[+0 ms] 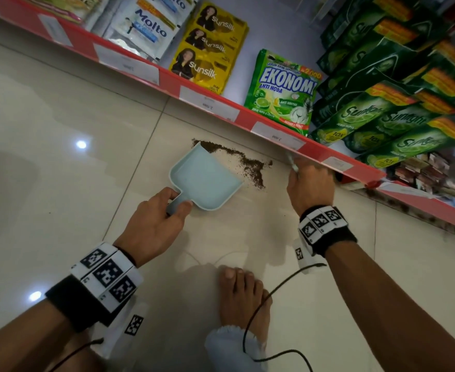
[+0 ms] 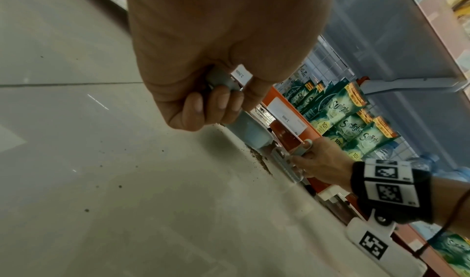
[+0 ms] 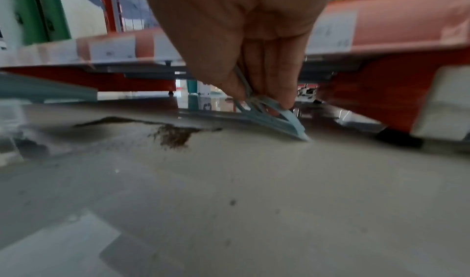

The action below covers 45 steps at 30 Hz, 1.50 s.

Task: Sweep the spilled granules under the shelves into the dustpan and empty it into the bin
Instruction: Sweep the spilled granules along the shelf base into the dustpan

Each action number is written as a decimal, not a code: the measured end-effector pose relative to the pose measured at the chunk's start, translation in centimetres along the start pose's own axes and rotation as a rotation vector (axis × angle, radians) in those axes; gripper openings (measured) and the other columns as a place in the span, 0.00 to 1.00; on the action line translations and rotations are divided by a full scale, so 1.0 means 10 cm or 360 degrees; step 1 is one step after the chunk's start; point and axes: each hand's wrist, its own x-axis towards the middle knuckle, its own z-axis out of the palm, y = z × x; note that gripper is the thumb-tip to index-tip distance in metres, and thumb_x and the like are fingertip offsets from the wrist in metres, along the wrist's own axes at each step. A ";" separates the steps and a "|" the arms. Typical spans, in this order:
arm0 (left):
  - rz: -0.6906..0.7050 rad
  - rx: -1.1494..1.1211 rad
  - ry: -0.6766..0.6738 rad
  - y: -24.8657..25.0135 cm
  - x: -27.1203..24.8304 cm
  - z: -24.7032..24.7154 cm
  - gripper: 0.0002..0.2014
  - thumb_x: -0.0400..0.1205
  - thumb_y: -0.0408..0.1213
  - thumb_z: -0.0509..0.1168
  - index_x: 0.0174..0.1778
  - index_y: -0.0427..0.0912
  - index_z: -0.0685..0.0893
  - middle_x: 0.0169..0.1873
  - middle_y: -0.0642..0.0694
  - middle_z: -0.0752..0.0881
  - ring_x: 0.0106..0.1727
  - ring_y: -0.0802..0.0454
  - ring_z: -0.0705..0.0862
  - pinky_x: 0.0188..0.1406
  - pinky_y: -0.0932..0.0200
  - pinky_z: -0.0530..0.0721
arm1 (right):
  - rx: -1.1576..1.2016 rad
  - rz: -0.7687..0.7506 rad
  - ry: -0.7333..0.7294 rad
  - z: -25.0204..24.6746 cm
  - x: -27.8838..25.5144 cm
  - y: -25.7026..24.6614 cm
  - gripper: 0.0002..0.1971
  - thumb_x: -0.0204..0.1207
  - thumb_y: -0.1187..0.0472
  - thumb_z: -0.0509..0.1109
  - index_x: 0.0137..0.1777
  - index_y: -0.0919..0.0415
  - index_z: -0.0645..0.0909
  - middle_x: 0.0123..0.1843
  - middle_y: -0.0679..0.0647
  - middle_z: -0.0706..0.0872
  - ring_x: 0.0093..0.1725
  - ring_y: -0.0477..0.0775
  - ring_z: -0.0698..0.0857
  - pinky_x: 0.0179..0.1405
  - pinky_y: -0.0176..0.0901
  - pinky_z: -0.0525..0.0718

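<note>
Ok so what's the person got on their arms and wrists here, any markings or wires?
Both forearms are bare, no sleeves. The left wrist and right wrist each wear a black band carrying white blocks printed with black square fiducial codes. A white tagged tab hangs below each band, and a thin black cable trails from each.

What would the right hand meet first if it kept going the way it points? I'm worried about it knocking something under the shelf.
The right hand grips a small brush and points under the red shelf edge. Its line looks free over bare floor; the gap's depth is unclear.
</note>
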 end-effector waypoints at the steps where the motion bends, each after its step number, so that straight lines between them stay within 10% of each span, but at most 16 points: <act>1: 0.0002 -0.0008 0.0006 0.00 0.00 -0.01 0.11 0.84 0.49 0.62 0.47 0.45 0.80 0.28 0.49 0.83 0.31 0.53 0.80 0.30 0.56 0.74 | 0.0017 -0.0045 -0.0072 0.04 -0.01 -0.06 0.18 0.81 0.64 0.65 0.70 0.58 0.80 0.42 0.65 0.90 0.40 0.68 0.89 0.42 0.53 0.86; 9: -0.0031 -0.0009 0.0077 -0.06 -0.03 -0.12 0.11 0.84 0.49 0.62 0.46 0.45 0.80 0.27 0.51 0.82 0.30 0.54 0.79 0.30 0.57 0.73 | 0.0388 -0.0406 0.0053 -0.02 -0.26 -0.51 0.14 0.78 0.66 0.69 0.63 0.60 0.85 0.32 0.61 0.88 0.26 0.63 0.82 0.32 0.48 0.83; 15: -0.0043 -0.0031 0.0106 -0.08 -0.05 -0.20 0.11 0.85 0.47 0.62 0.45 0.43 0.79 0.28 0.50 0.81 0.31 0.54 0.79 0.30 0.57 0.72 | -0.0016 -0.0125 -0.0009 0.05 0.11 -0.41 0.12 0.80 0.68 0.63 0.61 0.64 0.82 0.48 0.66 0.89 0.45 0.70 0.89 0.44 0.59 0.89; 30: -0.0104 -0.0184 0.0203 -0.29 -0.09 -0.41 0.11 0.84 0.49 0.62 0.41 0.46 0.77 0.27 0.52 0.80 0.29 0.54 0.77 0.32 0.56 0.73 | 0.0712 -0.0969 -0.0095 0.05 0.24 -1.12 0.18 0.80 0.68 0.65 0.70 0.61 0.82 0.60 0.59 0.90 0.53 0.63 0.89 0.52 0.55 0.88; 37: -0.0111 -0.0115 0.0269 -0.43 -0.12 -0.43 0.12 0.84 0.50 0.62 0.36 0.53 0.72 0.24 0.54 0.77 0.26 0.57 0.76 0.28 0.57 0.70 | 0.0536 -0.1305 -0.0130 -0.04 0.61 -2.04 0.22 0.79 0.73 0.62 0.74 0.67 0.77 0.71 0.63 0.83 0.68 0.64 0.83 0.67 0.56 0.82; 45: -0.0139 -0.0115 0.0357 -0.60 -0.23 -0.53 0.12 0.84 0.51 0.62 0.38 0.50 0.73 0.24 0.53 0.77 0.25 0.59 0.75 0.27 0.59 0.68 | 0.0033 -0.1380 -0.0181 0.18 0.92 -3.06 0.15 0.83 0.71 0.57 0.65 0.63 0.79 0.63 0.58 0.86 0.60 0.61 0.86 0.57 0.52 0.85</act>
